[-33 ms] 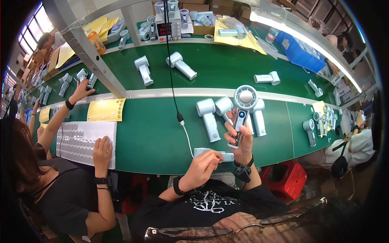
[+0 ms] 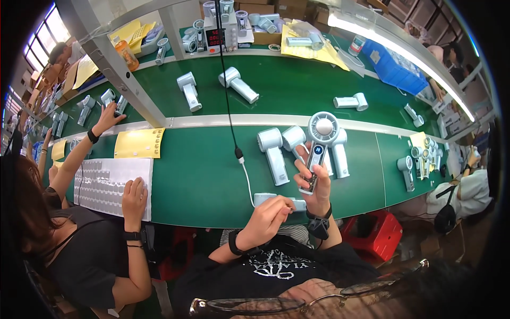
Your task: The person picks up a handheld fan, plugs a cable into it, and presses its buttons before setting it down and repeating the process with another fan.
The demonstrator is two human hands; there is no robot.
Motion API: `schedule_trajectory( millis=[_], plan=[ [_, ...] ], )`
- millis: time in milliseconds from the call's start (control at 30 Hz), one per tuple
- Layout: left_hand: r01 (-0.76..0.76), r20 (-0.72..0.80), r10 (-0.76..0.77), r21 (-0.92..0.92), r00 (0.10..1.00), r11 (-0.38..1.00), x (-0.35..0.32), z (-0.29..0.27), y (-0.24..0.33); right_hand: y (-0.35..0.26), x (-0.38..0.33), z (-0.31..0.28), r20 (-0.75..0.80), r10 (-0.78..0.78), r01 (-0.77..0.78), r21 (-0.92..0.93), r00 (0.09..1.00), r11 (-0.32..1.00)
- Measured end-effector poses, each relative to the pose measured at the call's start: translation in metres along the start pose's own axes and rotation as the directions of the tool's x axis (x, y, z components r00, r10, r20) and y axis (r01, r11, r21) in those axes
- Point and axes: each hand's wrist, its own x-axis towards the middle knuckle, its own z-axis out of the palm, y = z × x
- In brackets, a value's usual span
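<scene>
My right hand (image 2: 317, 183) is wrapped around the handle of a light blue handheld fan (image 2: 323, 126), held upright above the bench with its small display lit. My left hand (image 2: 267, 217) is closed in a pinch at the bench's near edge; what its fingertips hold, if anything, is too small to make out. Just behind the left hand lies another pale blue fan (image 2: 264, 200), partly covered by that hand. A white cable (image 2: 247, 181) hangs from a black cord and runs down to this fan. Several more fans, one a standing-out pale blue fan (image 2: 273, 154), lie behind the raised one.
A metal rail (image 2: 212, 121) divides the green bench (image 2: 202, 175). On its far side lie loose fans, a power supply (image 2: 215, 38) and a blue bin (image 2: 390, 66). At left, a co-worker's hand (image 2: 135, 199) rests on a printed sheet (image 2: 114, 186). A red stool (image 2: 374, 234) stands at right.
</scene>
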Motion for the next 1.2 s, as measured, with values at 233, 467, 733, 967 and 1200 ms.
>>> schedule_trajectory(
  millis=[233,467,733,967,1200],
  plan=[
    [0.008,-0.007,-0.009,-0.029,1.0,1.0,0.006,0.016,-0.003,0.01,-0.008,0.005,-0.092,-0.02,0.027,0.072,0.996,0.997],
    [0.154,-0.142,-0.183,-0.193,0.973,0.969,0.01,0.029,-0.006,0.027,-0.011,0.011,-0.138,-0.003,0.031,0.194,0.99,0.98],
    [0.204,-0.331,-0.226,-0.099,0.916,0.974,0.01,0.026,-0.005,0.05,-0.01,0.008,-0.182,-0.147,0.185,0.21,0.972,0.96],
    [0.156,-0.347,-0.165,-0.055,0.923,0.986,0.008,0.019,-0.001,0.048,-0.01,0.003,0.094,-0.253,0.252,0.026,0.963,0.968],
    [0.192,-0.242,-0.169,0.077,0.956,0.978,0.005,0.006,-0.006,0.047,-0.011,0.001,0.136,-0.264,0.273,-0.051,0.955,0.961]
  ],
)
